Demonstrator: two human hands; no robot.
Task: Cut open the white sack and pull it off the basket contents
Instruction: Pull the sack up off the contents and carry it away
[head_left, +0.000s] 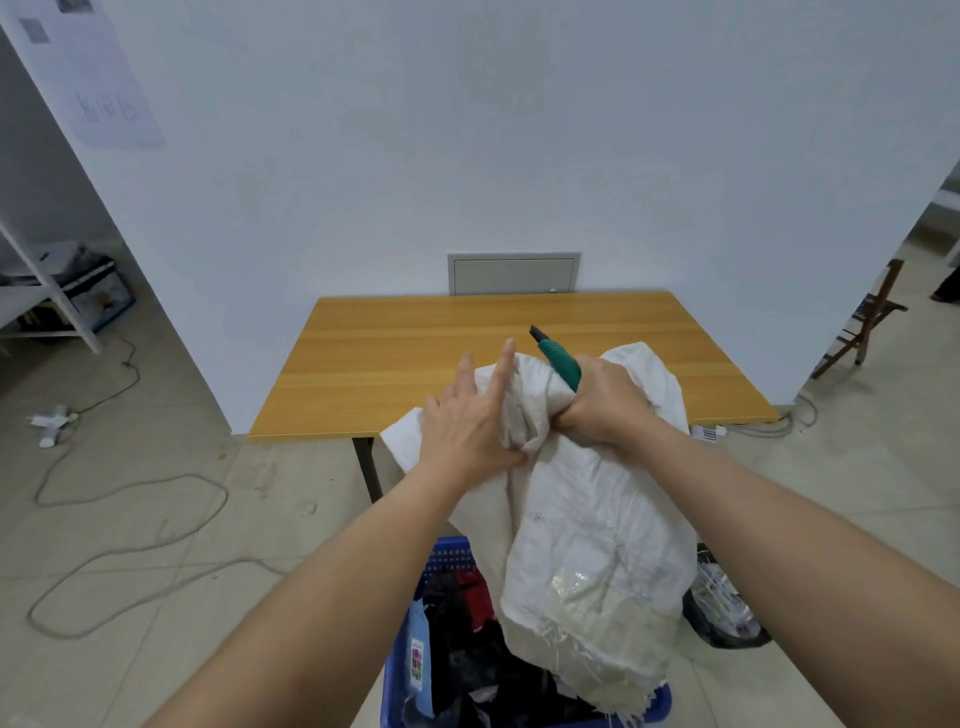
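Observation:
The white woven sack (587, 551) hangs lifted above the blue basket (447, 566), its frayed lower edge draping over the dark clothes (467, 670) inside. My right hand (605, 400) grips the bunched top of the sack together with a green-handled knife (558, 361), whose dark tip points up and to the left. My left hand (470, 415) lies flat against the sack's left side, fingers spread, thumb pressed into the fabric.
A wooden table (415, 364) stands against the white wall just beyond the basket. A cable (130, 499) loops over the floor at left. A black bag (722, 608) sits right of the basket, a wooden chair (867, 317) far right.

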